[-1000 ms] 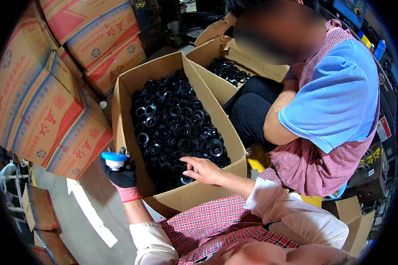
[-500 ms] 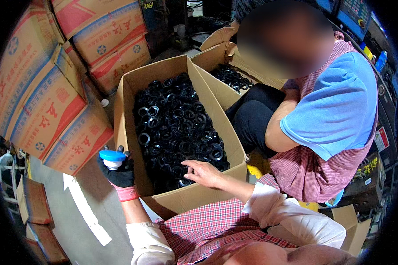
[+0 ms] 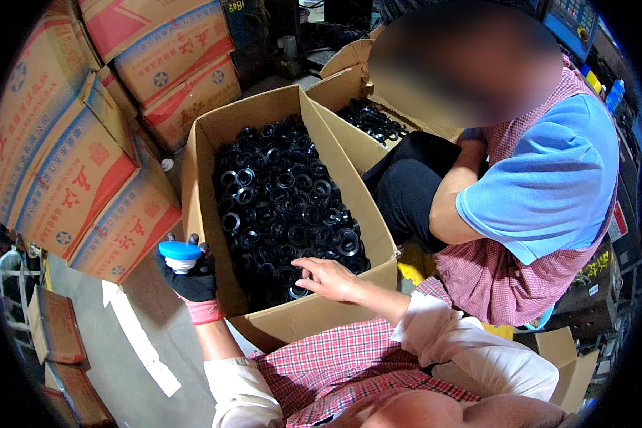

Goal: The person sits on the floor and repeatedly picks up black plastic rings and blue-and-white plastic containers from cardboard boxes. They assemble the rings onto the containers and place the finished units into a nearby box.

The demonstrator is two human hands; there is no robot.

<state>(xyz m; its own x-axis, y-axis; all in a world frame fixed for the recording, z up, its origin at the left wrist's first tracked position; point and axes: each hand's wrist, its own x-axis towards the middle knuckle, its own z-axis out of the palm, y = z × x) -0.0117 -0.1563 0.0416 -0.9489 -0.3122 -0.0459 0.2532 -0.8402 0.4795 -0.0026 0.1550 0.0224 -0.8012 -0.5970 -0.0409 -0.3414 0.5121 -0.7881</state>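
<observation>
My left hand (image 3: 190, 277), in a black glove with a pink cuff, holds a round plastic piece with a blue domed top and a white ridged lower part (image 3: 180, 254). It stands beside the left wall of a large cardboard box (image 3: 314, 311). That box is filled with glossy black plastic rings (image 3: 285, 192). Over their near end is my bare right hand (image 3: 328, 278), its index finger stretched out and the others slightly bent and apart. A ring (image 3: 297, 292) lies just under the lower fingertips; I cannot tell whether they touch it.
Printed cartons (image 3: 85, 171) are stacked at the left. A co-worker in a blue sleeve (image 3: 535, 185) sits close at the right, knees against the box. Behind stands another open carton (image 3: 335, 89) with small black parts. A white strip (image 3: 139, 339) marks the floor.
The view has shifted very slightly, and the co-worker leans a little differently. My hands and the blue-topped piece stay nearly where they were.
</observation>
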